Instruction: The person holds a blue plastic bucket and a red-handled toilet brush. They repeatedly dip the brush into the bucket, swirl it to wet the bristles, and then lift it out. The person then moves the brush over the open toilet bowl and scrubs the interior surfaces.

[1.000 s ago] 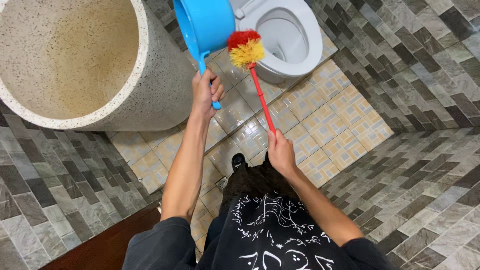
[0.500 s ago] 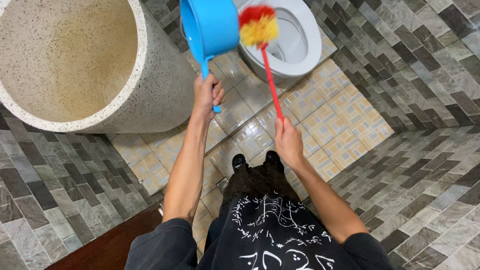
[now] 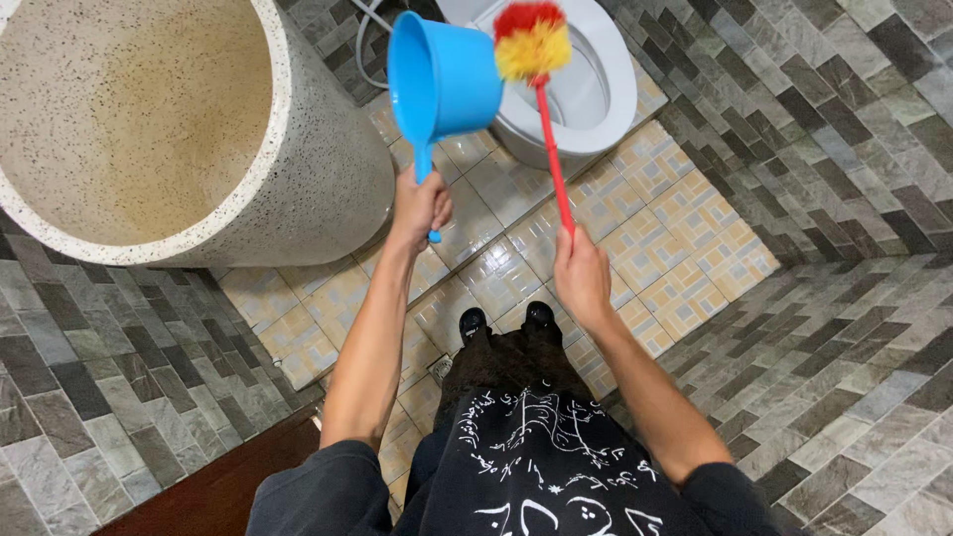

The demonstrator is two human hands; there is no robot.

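Observation:
My left hand (image 3: pixel 419 206) grips the handle of a blue plastic dipper (image 3: pixel 444 77), held up and tilted with its mouth facing left, next to the toilet. My right hand (image 3: pixel 581 273) holds the red stick of a toilet brush (image 3: pixel 551 149). Its red and yellow bristle head (image 3: pixel 532 40) hangs over the left rim of the white toilet bowl (image 3: pixel 601 94), whose seat is down.
A large round speckled stone water basin (image 3: pixel 318 189) stands at the left. Grey patterned tile walls (image 3: pixel 854 149) close in on the right and lower left. Beige floor tiles (image 3: pixel 685 248) lie between them. My black shoes (image 3: pixel 475 320) stand by a floor drain (image 3: pixel 441 365).
Both hands moved right and toward the toilet. The brush head went from in front of the bowl to over its rim, and the dipper shifted right and lower.

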